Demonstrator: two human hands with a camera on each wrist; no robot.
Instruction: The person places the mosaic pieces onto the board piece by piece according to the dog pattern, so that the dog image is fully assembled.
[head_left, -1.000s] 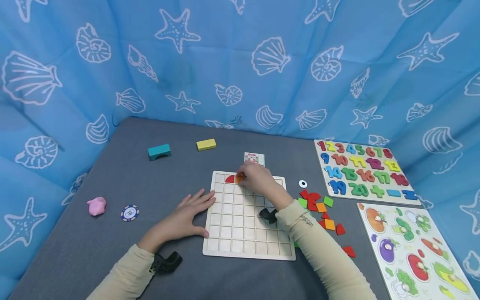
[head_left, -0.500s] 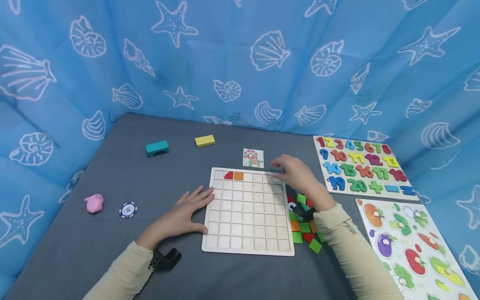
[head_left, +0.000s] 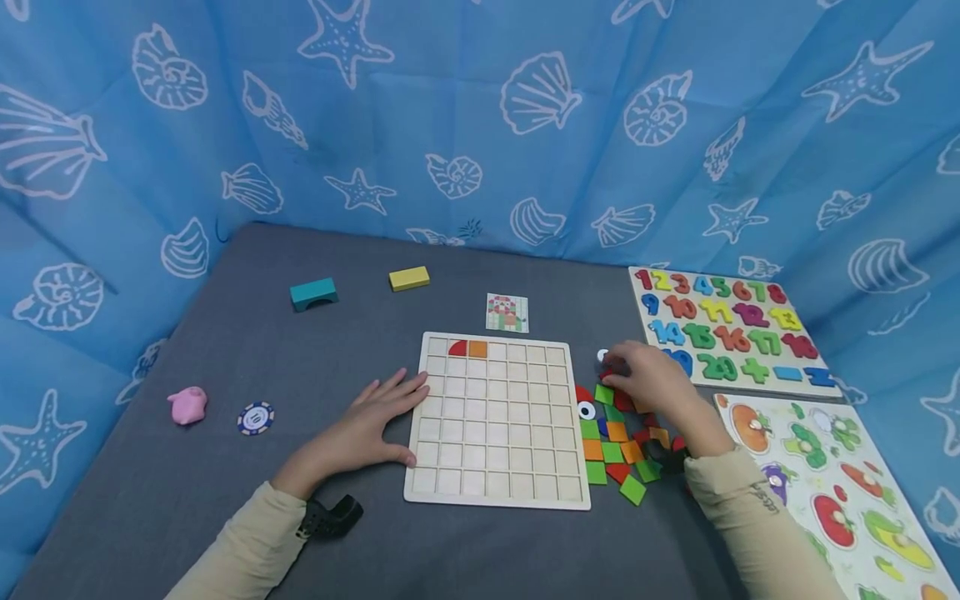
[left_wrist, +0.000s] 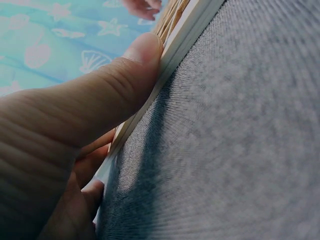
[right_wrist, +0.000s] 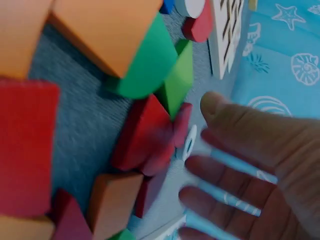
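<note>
A wooden grid board (head_left: 495, 421) lies mid-table, with a red quarter-round piece (head_left: 457, 348) and an orange square (head_left: 477, 350) in its top row. My left hand (head_left: 371, 423) rests along the board's left side, fingers spread; the left wrist view has its thumb (left_wrist: 107, 87) against the board's edge. Beyond the board's right side, my right hand (head_left: 651, 377) reaches over the far end of a pile of coloured pieces. In the right wrist view its thumb and fingers stand apart, holding nothing, close to red pieces (right_wrist: 142, 130) and a white ring (right_wrist: 189, 143).
A small pattern card (head_left: 507, 313) lies behind the board. Number (head_left: 731, 333) and vegetable (head_left: 832, 492) puzzle boards occupy the right side. Toward the left are a teal arch block (head_left: 314, 294), a yellow block (head_left: 408, 278), a pink pig (head_left: 187, 406) and a poker chip (head_left: 256, 418).
My right hand has let go of the orange square, now lying in the board's top row, and moved right to the pile of pieces. My left hand stays at the board's edge.
</note>
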